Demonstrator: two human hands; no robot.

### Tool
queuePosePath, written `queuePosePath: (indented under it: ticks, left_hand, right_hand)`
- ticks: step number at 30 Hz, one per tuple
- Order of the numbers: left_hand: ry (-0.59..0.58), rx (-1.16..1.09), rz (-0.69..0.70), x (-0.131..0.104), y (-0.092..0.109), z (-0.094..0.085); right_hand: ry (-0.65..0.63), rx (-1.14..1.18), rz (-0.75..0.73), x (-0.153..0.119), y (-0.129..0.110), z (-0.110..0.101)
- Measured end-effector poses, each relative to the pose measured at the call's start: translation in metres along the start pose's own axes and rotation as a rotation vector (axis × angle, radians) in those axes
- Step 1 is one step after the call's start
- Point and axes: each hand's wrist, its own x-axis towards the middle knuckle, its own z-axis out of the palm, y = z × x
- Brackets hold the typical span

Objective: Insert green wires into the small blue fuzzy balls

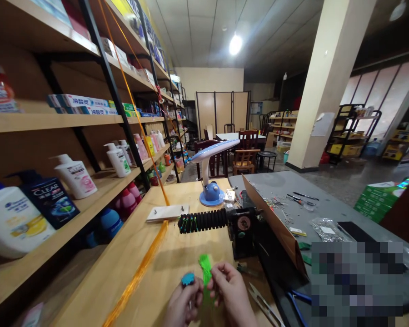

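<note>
Low in the middle of the head view, my left hand [186, 302] is closed around a small tool with a blue round top [187, 279]. Beside it on the right, my right hand [230, 290] pinches a bundle of bright green threads [205, 268], which hangs between the two hands above the wooden table [122, 254]. The lower end of the bundle is blurred. Beyond the hands, a black ridged roller [204, 220] with green threads around its left end joins a black machine [243, 231].
Orange strands [139, 272] run from a white plate [167, 213] to the near left. A blue-and-white lamp [211, 193] stands behind the roller. Scissors [264, 304] and blue-handled pliers [298, 302] lie right of my hands. An upright cardboard panel [276, 227] borders the grey table [293, 186]. Shelves line the left.
</note>
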Motion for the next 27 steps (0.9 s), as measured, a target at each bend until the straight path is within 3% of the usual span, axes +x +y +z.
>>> queuePosePath:
  ticks: [5,15,19,24,27]
  left_hand:
    - [-0.025,-0.038,-0.055,-0.001,-0.001,-0.003]
    - [-0.056,-0.079,-0.074,-0.006,0.000,0.000]
    - [-0.001,-0.198,-0.013,-0.001,0.001,0.004]
    - [0.126,-0.255,-0.046,0.009,-0.006,0.000]
    - [0.118,-0.261,-0.060,0.009,-0.009,-0.004]
  right_hand:
    - [-0.102,-0.096,0.038,0.005,0.003,0.009]
    - [-0.136,-0.163,-0.003,0.002,-0.006,0.018]
    - [-0.078,-0.226,-0.145,-0.004,0.004,0.015]
    - [-0.126,-0.600,-0.474,-0.016,0.028,0.004]
    - [-0.128,-0.498,-0.414,-0.017,0.027,0.003]
